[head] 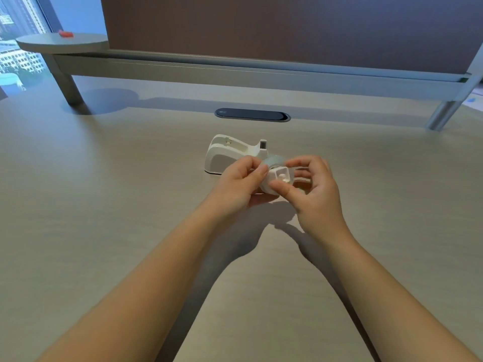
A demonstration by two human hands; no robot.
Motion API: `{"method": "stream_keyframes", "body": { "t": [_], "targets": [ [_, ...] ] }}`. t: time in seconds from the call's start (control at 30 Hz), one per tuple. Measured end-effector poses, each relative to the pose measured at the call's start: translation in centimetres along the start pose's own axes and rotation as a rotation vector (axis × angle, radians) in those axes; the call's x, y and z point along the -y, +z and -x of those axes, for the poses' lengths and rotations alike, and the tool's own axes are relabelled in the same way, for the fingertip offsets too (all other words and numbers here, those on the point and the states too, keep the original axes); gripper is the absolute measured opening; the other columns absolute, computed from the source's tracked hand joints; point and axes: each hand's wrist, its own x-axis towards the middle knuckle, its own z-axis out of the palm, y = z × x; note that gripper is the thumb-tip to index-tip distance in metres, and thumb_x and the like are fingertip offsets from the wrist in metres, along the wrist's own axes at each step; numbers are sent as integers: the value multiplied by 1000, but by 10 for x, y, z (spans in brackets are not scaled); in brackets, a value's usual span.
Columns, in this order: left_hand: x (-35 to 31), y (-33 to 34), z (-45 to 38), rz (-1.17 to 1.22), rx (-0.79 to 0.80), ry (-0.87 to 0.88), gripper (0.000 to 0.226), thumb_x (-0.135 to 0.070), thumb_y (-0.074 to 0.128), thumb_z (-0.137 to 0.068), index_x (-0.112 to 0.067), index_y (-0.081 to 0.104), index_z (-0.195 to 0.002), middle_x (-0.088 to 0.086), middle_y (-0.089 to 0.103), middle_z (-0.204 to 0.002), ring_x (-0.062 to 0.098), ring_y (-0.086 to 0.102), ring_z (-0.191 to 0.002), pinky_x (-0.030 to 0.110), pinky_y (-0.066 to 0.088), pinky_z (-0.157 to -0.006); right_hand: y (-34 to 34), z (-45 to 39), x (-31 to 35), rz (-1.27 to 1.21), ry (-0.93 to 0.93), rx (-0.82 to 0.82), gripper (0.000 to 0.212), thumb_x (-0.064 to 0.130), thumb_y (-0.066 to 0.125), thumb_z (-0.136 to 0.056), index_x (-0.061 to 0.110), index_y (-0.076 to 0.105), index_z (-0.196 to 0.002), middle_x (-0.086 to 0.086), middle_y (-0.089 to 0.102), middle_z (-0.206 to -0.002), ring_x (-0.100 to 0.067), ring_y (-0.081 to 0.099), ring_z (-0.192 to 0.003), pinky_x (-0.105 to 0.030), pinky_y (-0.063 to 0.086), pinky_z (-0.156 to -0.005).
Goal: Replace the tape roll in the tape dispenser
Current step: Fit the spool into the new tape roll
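A white tape dispenser (230,152) stands on the light wood table, its roll bay open and empty on top. Just in front of it, a little above the table, both hands hold a clear tape roll (273,162) with a white plastic core hub (281,176) in its middle. My left hand (240,182) grips the roll from the left with thumb and fingers. My right hand (313,186) pinches the hub from the right, thumb across its front. The roll is mostly hidden by my fingers.
A dark oval cable grommet (252,114) sits in the table behind the dispenser. A grey partition rail (261,71) on metal legs runs along the far edge. At the far left a round shelf (62,43) carries a small red object (65,34).
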Motion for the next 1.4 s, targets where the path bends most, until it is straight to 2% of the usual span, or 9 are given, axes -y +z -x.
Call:
{"method": "stream_keyframes", "body": {
  "t": [0.13,0.23,0.4,0.5,0.6,0.97,1.23,1.33,1.4],
  "targets": [
    [-5,1,1,-59,23,1,20,-15,38,-90,-7,55,-95,8,59,-90,17,59,-82,22,56,-71,-5,-1,-3,-319,205,105,43,40,63,-54,30,47,-93,5,58,-92,-11,62,-81,-17,54,-66],
    [-3,1,2,-102,38,-18,18,-18,41,-88,-13,59,-87,7,61,-88,18,61,-84,26,56,-74,-11,-3,-6,-402,275,194,34,38,64,-56,20,60,-84,-2,67,-83,-18,65,-78,-26,55,-70],
    [-1,-1,3,17,65,-84,20,-19,47,-85,-5,62,-85,7,66,-82,11,66,-71,22,57,-70,-16,-7,-9,-407,312,199,27,34,63,-51,18,62,-72,5,67,-63,-5,63,-58,-14,52,-51],
    [1,0,3,-4,62,-97,9,-11,54,-80,-4,59,-80,7,63,-79,10,66,-68,20,57,-68,-17,-7,-9,-356,302,190,25,36,63,-49,20,60,-68,4,64,-61,-8,58,-58,-13,46,-46],
    [1,0,2,-26,40,-88,3,-5,58,-75,-3,56,-76,7,60,-74,8,65,-61,19,57,-64,-17,-7,-7,-317,295,205,25,36,62,-49,20,57,-67,-2,58,-69,-12,53,-61,-12,44,-45],
    [-1,2,2,-200,-72,92,4,-4,62,-73,-4,58,-72,12,57,-70,4,60,-54,13,52,-51,-12,-8,-14,-322,209,123,16,38,64,-50,23,60,-56,11,62,-46,-6,52,-49,-14,42,-42],
    [4,6,3,-283,-157,196,7,-5,62,-74,-11,60,-71,11,59,-68,14,58,-61,17,53,-58,-6,-5,-14,-322,182,46,13,17,63,-70,22,59,-58,13,61,-45,-5,52,-50,-13,42,-43],
    [3,4,1,-214,-123,135,8,-7,59,-77,-13,61,-72,10,60,-71,20,59,-69,25,55,-66,-4,-4,-10,-313,187,51,10,18,63,-73,19,58,-63,5,61,-58,-8,55,-56,-13,46,-46],
    [0,1,0,-97,-44,55,9,-8,54,-80,-11,63,-78,7,63,-75,15,63,-70,23,55,-68,-5,-4,-6,-334,198,83,9,22,62,-71,16,58,-68,-1,60,-64,-10,58,-58,-14,49,-49]
  ]
}}
